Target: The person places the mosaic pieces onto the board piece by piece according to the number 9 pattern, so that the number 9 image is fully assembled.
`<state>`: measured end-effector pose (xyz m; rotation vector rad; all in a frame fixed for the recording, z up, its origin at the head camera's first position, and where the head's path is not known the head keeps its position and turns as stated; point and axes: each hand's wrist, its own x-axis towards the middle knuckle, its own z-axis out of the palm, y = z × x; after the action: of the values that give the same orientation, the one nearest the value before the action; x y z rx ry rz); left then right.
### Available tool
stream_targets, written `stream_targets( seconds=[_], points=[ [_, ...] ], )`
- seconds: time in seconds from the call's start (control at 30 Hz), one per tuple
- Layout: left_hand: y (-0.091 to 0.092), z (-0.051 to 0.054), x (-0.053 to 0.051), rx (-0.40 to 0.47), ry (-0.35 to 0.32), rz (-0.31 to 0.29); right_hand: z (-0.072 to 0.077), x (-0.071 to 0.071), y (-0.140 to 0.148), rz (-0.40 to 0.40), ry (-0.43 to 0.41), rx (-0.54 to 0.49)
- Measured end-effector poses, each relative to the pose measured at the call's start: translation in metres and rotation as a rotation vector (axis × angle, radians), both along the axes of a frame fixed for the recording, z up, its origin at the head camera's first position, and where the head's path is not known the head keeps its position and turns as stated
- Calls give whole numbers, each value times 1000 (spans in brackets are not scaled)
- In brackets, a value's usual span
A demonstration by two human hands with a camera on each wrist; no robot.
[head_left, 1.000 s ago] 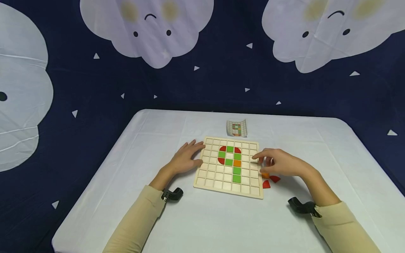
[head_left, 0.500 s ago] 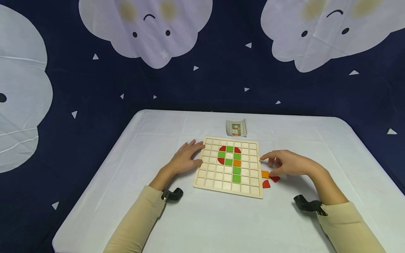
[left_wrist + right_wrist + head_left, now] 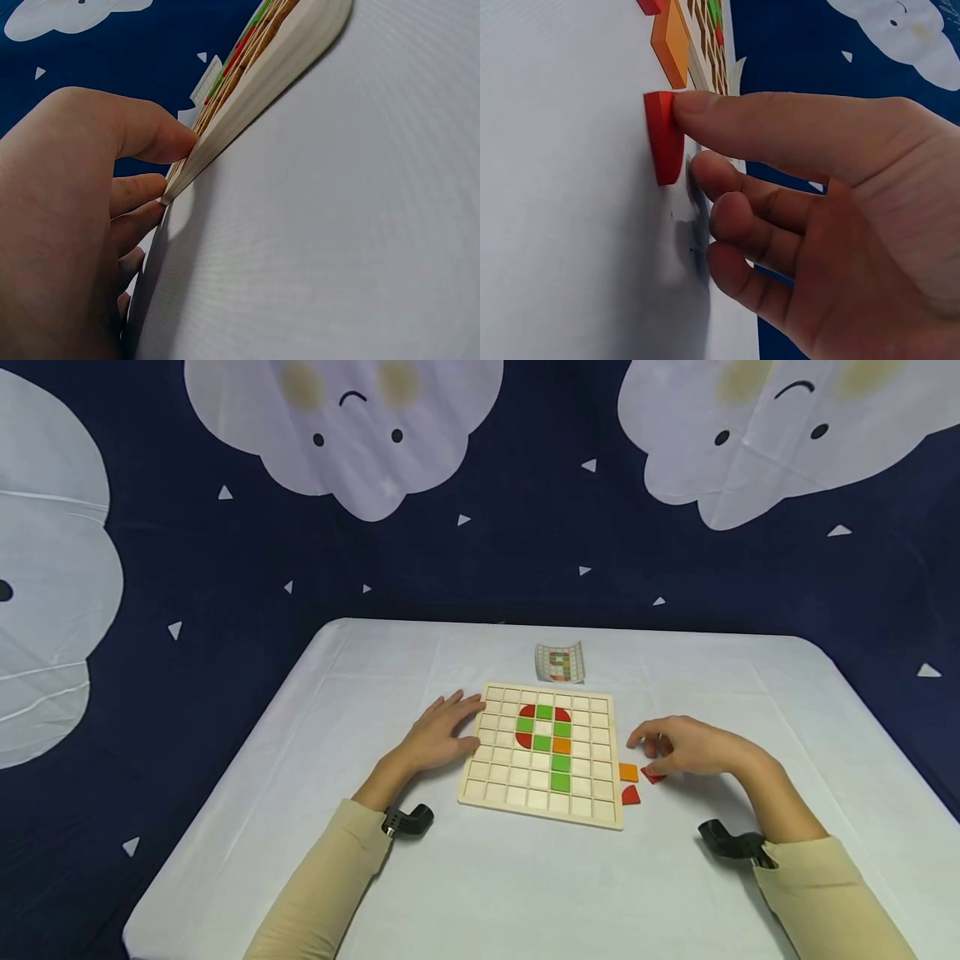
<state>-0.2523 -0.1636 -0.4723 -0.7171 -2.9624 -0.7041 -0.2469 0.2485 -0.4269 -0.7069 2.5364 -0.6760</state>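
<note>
A wooden grid board [image 3: 503, 772] lies on the white table, with red, green and orange tiles set in some of its squares. At its left edge rests my left hand [image 3: 442, 733], fingertips and thumb touching the frame, as the left wrist view also shows. To the right of the board, my right hand [image 3: 693, 746] is low over the table. Its thumb [image 3: 705, 112] touches a red quarter-round tile [image 3: 664, 142], while the other fingers are bent loosely and apart from it. An orange square tile [image 3: 628, 772] and another red quarter-round tile [image 3: 631, 795] lie beside the board.
A small pattern card [image 3: 560, 662] with a printed coloured grid lies behind the board, its corners curling. A dark blue cloth [image 3: 517, 552] with white clouds hangs behind the table [image 3: 420, 877].
My right hand has moved right, off the board's edge, uncovering the orange tile. The red tile under its thumb has shifted slightly away from me. The left hand stays put.
</note>
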Motion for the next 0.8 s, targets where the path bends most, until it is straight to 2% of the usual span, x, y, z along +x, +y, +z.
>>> stream_targets(
  seconds=[0.2,0.33,0.8],
  points=[
    [-1,-1,0,-13,-5,15,-3,-4,1,-8,26,-32],
    [0,0,0,-4,-4,1,-2,-3,4,0,32,-28],
    [1,0,-2,-20,-13,5,3,0,9,8,2,-18]
  ],
)
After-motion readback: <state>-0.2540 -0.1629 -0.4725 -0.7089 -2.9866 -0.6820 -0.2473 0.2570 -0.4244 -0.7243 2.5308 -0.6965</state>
